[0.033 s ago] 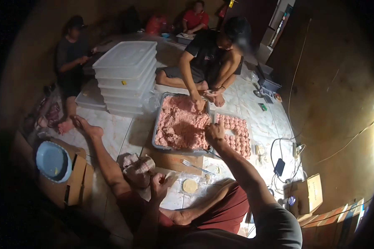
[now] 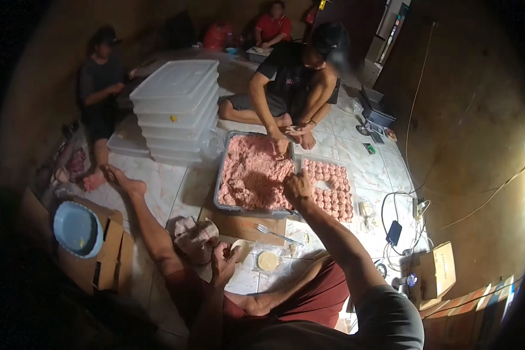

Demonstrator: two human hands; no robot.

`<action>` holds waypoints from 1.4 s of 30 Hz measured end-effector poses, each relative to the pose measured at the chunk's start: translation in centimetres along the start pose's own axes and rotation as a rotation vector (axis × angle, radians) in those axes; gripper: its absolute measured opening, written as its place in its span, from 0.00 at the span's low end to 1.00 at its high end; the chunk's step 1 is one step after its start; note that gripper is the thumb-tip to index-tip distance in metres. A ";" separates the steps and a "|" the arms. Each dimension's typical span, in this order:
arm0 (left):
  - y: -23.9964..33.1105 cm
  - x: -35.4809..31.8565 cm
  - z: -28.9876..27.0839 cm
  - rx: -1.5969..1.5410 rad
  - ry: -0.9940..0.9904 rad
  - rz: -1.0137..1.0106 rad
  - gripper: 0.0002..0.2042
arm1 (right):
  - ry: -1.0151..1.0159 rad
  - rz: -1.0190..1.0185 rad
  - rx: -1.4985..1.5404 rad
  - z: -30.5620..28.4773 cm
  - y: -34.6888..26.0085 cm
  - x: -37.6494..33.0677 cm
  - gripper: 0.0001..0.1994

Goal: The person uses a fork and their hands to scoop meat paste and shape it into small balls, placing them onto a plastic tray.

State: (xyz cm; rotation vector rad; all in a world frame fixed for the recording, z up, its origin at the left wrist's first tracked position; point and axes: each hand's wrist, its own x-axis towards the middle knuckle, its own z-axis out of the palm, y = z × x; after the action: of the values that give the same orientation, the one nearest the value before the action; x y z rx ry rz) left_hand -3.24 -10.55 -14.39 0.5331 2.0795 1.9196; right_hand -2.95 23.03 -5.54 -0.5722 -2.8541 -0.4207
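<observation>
The tub [image 2: 224,175] of pink minced meat [image 2: 254,175] sits on the tiled floor in front of the person, and everything else is placed from it. The right hand [image 2: 297,188] is stretched out to the tub's near right corner, fingers curled together around a small lump of meat; whether they pinch it tight I cannot tell. Just right of the tub lies a tray [image 2: 331,186] filled with rows of pink meatballs. The left hand [image 2: 223,262] hangs low, nearer the body than the tub, above the person's knee, its fingers bent loosely inward and touching a pale round wrapper [image 2: 241,248]. A checked cloth [image 2: 195,236] lies bunched just left of that hand, near the tub's front left corner. A fork [image 2: 274,234] rests on the floor just in front of the tub, and a small round dish [image 2: 268,260] sits a little closer to the person. Beyond the tub's far edge a second person sits with both hands at the meat. Left of the tub stands a stack of white lidded boxes [image 2: 175,111]. Well to the left, a blue bowl [image 2: 76,228] sits on cardboard.
</observation>
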 end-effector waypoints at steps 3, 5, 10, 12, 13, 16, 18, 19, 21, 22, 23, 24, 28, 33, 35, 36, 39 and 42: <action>2.1 0.4 0.0 -0.307 0.094 -0.097 0.15 | 0.034 -0.044 0.047 -0.8 0.1 -0.4 0.09; 4.3 0.0 -1.0 -0.408 0.192 -0.033 0.16 | 0.374 -0.102 0.160 -3.5 -2.7 -3.0 0.12; 10.8 0.2 0.6 -0.722 0.001 -0.125 0.09 | -0.138 0.036 1.537 -8.3 -10.4 -13.1 0.20; 9.1 0.2 0.0 -0.591 -0.026 -0.080 0.10 | -0.222 0.159 1.745 -8.4 -11.9 -15.6 0.18; 7.8 0.3 -0.3 -0.521 -0.031 -0.070 0.10 | -0.279 0.281 1.779 -7.1 -12.2 -16.6 0.17; 7.3 0.2 -1.0 -0.596 0.222 -0.271 0.15 | -0.200 0.510 1.918 -6.0 -11.7 -18.7 0.15; 3.4 0.6 -3.6 -0.587 0.183 -0.256 0.15 | -0.185 0.519 1.813 -5.0 -10.6 -19.2 0.14; 3.4 0.3 -4.6 -0.528 0.196 -0.190 0.15 | -0.391 0.396 1.503 -6.4 -9.5 -18.6 0.18; 6.8 -0.1 -4.0 -0.664 -0.023 -0.295 0.13 | -0.290 0.262 1.438 -3.5 -9.4 -19.6 0.23; 6.6 -0.2 -3.5 -0.489 -0.018 -0.322 0.11 | -0.262 0.288 1.383 -3.7 -9.8 -19.4 0.24; 6.8 -0.5 -3.2 -0.485 -0.116 -0.309 0.09 | -0.232 0.316 1.328 -3.9 -10.2 -19.4 0.24; 6.5 -0.9 -3.2 -0.427 -0.156 -0.298 0.08 | -0.201 0.346 1.272 -4.2 -10.5 -19.3 0.25; 5.9 -0.9 -2.0 -0.212 -0.265 -0.152 0.11 | -0.179 0.317 1.581 -8.1 -11.2 -17.7 0.22; 5.6 -0.1 -0.8 -0.179 -0.289 -0.145 0.14 | -0.243 0.186 1.959 -5.2 -12.6 -17.6 0.12; 6.1 -0.2 -1.1 -0.106 -0.245 -0.101 0.15 | -0.266 0.266 1.964 -6.2 -12.1 -17.4 0.10; 6.5 -0.4 -1.0 -0.035 -0.236 -0.081 0.15 | -0.234 0.327 1.932 -7.0 -12.0 -17.4 0.12; 9.0 -1.1 -0.4 0.144 -0.247 -0.043 0.14 | -0.562 0.419 1.770 -7.4 -11.5 -17.3 0.15; 7.8 -2.0 -0.3 0.168 -0.298 -0.049 0.13 | -0.695 0.328 1.721 -7.7 -11.9 -17.5 0.18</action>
State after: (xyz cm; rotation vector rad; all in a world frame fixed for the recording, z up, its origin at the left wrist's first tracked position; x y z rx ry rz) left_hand -0.91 -11.23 -6.71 0.7467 2.0456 1.5391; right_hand 9.16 4.02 -5.50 -0.7158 -2.2156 2.3011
